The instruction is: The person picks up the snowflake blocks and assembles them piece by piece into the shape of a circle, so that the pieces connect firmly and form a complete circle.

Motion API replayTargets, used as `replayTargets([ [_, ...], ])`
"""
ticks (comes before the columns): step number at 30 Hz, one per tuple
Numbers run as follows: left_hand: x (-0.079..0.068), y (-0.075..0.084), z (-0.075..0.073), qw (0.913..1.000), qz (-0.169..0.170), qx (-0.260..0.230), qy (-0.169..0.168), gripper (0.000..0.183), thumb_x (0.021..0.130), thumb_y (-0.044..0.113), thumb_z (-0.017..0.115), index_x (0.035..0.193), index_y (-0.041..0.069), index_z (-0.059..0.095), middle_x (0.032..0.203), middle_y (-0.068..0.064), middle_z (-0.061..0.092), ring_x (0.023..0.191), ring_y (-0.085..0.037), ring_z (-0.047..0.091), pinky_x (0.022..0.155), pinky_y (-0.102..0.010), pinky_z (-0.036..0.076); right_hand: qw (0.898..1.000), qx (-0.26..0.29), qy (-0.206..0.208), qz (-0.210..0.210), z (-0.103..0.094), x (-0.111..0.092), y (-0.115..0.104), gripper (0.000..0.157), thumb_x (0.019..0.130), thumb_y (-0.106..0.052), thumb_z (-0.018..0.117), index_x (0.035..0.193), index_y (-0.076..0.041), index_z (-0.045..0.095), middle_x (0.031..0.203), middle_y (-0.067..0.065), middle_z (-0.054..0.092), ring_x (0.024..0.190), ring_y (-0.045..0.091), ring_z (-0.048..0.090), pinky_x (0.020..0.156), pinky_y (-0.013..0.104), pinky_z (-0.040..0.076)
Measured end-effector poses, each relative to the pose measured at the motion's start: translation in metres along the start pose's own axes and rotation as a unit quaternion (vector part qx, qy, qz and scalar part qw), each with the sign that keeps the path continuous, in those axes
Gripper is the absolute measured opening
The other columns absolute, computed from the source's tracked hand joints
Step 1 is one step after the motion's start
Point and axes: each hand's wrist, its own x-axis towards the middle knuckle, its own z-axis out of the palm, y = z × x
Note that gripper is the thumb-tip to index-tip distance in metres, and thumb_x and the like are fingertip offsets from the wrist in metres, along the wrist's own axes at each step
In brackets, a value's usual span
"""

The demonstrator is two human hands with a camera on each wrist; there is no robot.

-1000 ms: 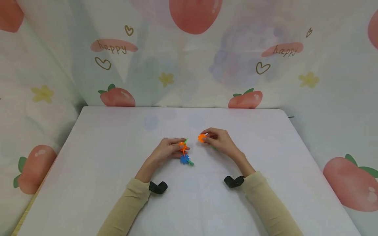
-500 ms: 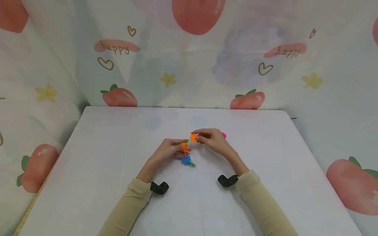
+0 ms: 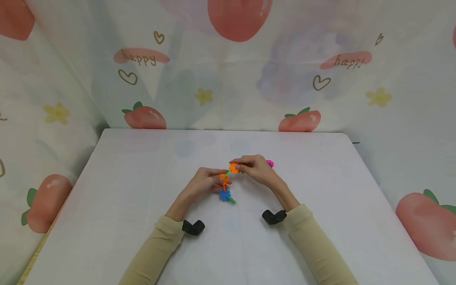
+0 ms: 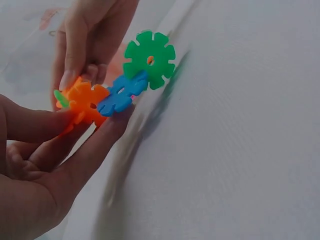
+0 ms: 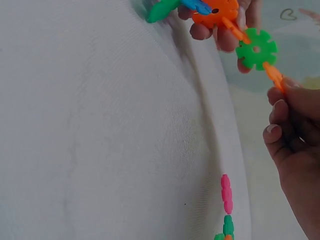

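My left hand (image 3: pixel 220 179) pinches a chain of plastic snowflake discs low over the white table (image 3: pixel 124 178). The chain runs from a green disc (image 4: pixel 150 52) through a blue disc (image 4: pixel 121 94) to an orange disc (image 4: pixel 84 101) held between thumb and fingers. My right hand (image 3: pixel 238 166) pinches another orange disc (image 3: pixel 233 168) and holds it against a small green disc (image 5: pixel 256 48) at the chain's far end. In the right wrist view that orange disc (image 5: pixel 274 76) appears edge-on, slotted into the green one.
A pink disc (image 3: pixel 270 163) lies on the table just behind my right hand, with a green piece (image 5: pixel 228 225) next to it. Patterned cloth (image 3: pixel 228 71) hangs behind and beside the table. Black wrist cameras (image 3: pixel 192 227) sit on both wrists.
My right hand has carried the orange disc leftward to the chain's far end, uncovering the pink disc behind it. My left hand has stayed almost still.
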Motion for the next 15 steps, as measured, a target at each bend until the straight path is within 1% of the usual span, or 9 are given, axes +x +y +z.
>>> replayTargets([
  [3,0.0007,-0.0003,0.0019,1.0000,-0.001,0.005,0.005,0.044,0.097,0.002,0.054,0.140,0.000,0.062,0.108,-0.019,0.077,0.087,-0.026,0.078,0.080,-0.033,0.063,1.000,0.012,-0.017,0.000,-0.0013,0.0001,0.0000,0.025,0.101,-0.009,0.065,0.124,-0.005,0.074,0.096,0.008,0.074,0.084,0.024,0.062,0.074,0.026,0.052],
  [5,0.0008,-0.0001,0.0027,0.9999,0.001,0.011,0.007,0.043,0.097,0.000,0.054,0.139,0.001,0.062,0.107,-0.019,0.077,0.087,-0.025,0.078,0.079,-0.033,0.063,0.999,0.021,-0.027,0.009,-0.0025,0.0003,-0.0004,0.025,0.102,-0.009,0.064,0.124,-0.006,0.075,0.097,0.007,0.074,0.084,0.025,0.061,0.074,0.027,0.052],
  [9,0.0004,0.0002,0.0038,0.9999,0.007,0.014,0.001,0.042,0.097,-0.001,0.056,0.138,-0.001,0.063,0.106,-0.020,0.077,0.088,-0.026,0.078,0.078,-0.033,0.063,0.999,0.022,-0.043,0.015,-0.0047,0.0007,-0.0010,0.025,0.102,-0.008,0.063,0.123,-0.004,0.075,0.098,0.007,0.075,0.082,0.026,0.060,0.072,0.028,0.051],
  [12,0.0004,0.0004,0.0051,0.9999,0.004,0.010,0.003,0.041,0.097,-0.001,0.058,0.138,-0.002,0.063,0.105,-0.020,0.078,0.088,-0.026,0.078,0.077,-0.033,0.063,0.999,0.014,-0.045,0.010,-0.0039,0.0014,-0.0009,0.024,0.101,-0.007,0.064,0.121,-0.003,0.076,0.098,0.008,0.075,0.080,0.027,0.060,0.070,0.026,0.050],
  [15,0.0008,0.0012,0.0065,0.9996,-0.001,0.015,0.022,0.043,0.095,-0.003,0.055,0.137,-0.002,0.064,0.103,-0.019,0.078,0.084,-0.024,0.078,0.075,-0.031,0.063,0.999,0.022,-0.031,0.016,-0.0004,0.0013,0.0012,0.024,0.101,-0.006,0.065,0.121,-0.003,0.075,0.097,0.010,0.075,0.079,0.023,0.059,0.068,0.023,0.048],
])
